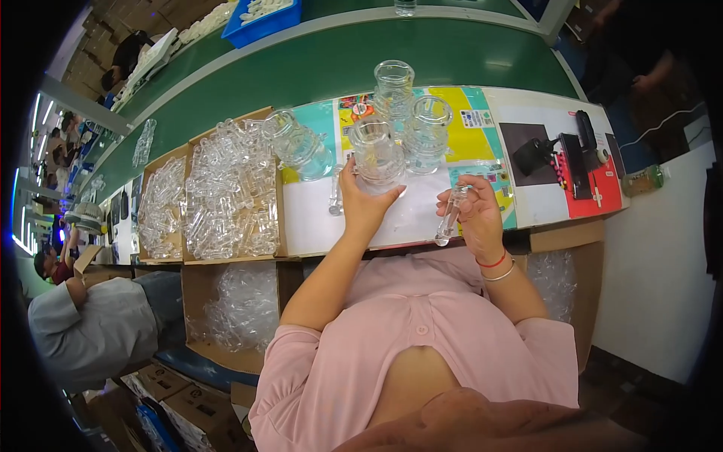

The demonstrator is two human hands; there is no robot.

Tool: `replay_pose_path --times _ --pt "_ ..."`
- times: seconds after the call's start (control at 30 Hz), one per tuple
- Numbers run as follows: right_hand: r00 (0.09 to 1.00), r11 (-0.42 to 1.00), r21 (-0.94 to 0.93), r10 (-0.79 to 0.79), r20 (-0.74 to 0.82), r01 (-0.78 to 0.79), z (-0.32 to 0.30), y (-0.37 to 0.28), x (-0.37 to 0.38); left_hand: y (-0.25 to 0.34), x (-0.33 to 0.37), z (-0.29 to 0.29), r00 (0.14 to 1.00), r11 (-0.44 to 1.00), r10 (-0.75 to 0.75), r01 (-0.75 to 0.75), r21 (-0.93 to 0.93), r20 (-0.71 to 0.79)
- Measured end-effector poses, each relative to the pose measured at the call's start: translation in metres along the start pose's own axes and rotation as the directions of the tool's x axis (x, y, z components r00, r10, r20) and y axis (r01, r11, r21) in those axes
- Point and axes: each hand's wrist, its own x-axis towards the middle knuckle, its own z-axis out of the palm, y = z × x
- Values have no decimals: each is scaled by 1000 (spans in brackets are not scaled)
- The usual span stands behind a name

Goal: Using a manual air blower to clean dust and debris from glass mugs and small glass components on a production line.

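My left hand (367,205) is closed around the lower part of a clear ribbed jar (378,154), thumb on one side and fingers on the other. The jar stands upright on the work surface. In my right hand (482,215) is a clear, slender handle-like plastic piece (450,217), pinched by the fingers and tilted downward. Another similar clear piece (336,194) lies just left of my left hand. Around the held jar stand three more: one tilted clear jar (303,151) to the left, a clear jar (394,84) behind, and a clear jar (428,139) to the right.
Left of me, a cardboard box (280,218) holds many clear pieces, beside a second such box (179,162). A black phone (575,167) and black object (533,156) lie at right. The green belt (482,56) runs behind; a blue tray (263,26) sits beyond.
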Motion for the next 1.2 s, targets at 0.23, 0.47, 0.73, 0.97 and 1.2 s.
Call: replay_pose_path --times 0.23,0.47,0.73,0.97,1.2 --pt "987 996 -62 -62 148 72 11 -12 -8 35 -40 -41 991 832 -25 92 -546 129" --pt "936 989 -46 -118 331 141 37 -23 -15 87 -66 -71 961 639 141 96 -763 239" --pt "862 848 -326 -258 436 418 33 -21 -17 80 -75 -72 957 777 206 -34 -628 203" --pt "858 816 -366 -277 432 448 39 -36 -20 79 -80 -75 944 714 217 21 -700 249" --pt "836 831 -293 -319 445 473 76 -54 -4 68 -73 -100 822 799 316 39 -601 474"
